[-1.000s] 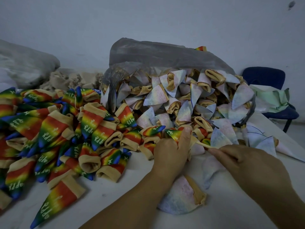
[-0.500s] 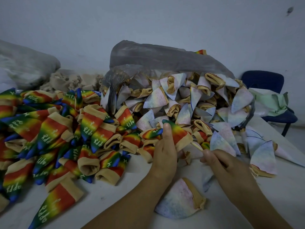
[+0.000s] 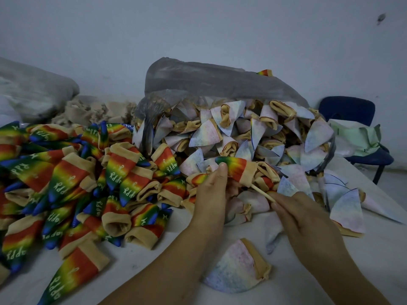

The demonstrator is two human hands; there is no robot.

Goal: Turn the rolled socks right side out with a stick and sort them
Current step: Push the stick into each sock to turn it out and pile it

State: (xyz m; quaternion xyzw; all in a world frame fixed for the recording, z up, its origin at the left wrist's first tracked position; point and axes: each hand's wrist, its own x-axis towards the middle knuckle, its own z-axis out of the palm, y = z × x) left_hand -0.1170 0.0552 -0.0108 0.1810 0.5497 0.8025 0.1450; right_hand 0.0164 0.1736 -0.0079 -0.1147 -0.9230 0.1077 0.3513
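Gripping, left hand: my left hand (image 3: 211, 190) is closed on one rainbow sock (image 3: 236, 170), thumb pressed at its green tip, the other fingers hidden under it.
Right hand: my right hand (image 3: 301, 219) pinches the near end of one stick (image 3: 262, 193) between thumb and fingers.
Stick: it slants up from the right hand toward the left and runs into the sock's beige cuff; the far end is hidden inside.
Sock on the stick: colours outward, it lies just above the left hand's fingertips and between the two hands.
Rainbow pile: to the left of my left hand lies a heap of rainbow socks (image 3: 66, 179) with white lettering. I count well over twenty, but they overlap too much for an exact number.
Pale pile: beyond both hands, pale socks (image 3: 253, 133) with beige cuffs spill from one grey plastic bag (image 3: 209, 84); again dozens, more than I can count.
Loose pale socks: I make out three. One (image 3: 237, 267) lies between my forearms, one crumpled (image 3: 244, 208) lies just under the stick, and one (image 3: 346, 212) lies just right of the right hand.
Table: one white table (image 3: 374, 271) carries it all.
Far left: one grey sack (image 3: 33, 91) and one beige heap (image 3: 92, 111) sit beyond the rainbow pile.
Far right: one blue chair (image 3: 352, 111) stands past the right hand, with a green cloth (image 3: 356, 137) on its seat.
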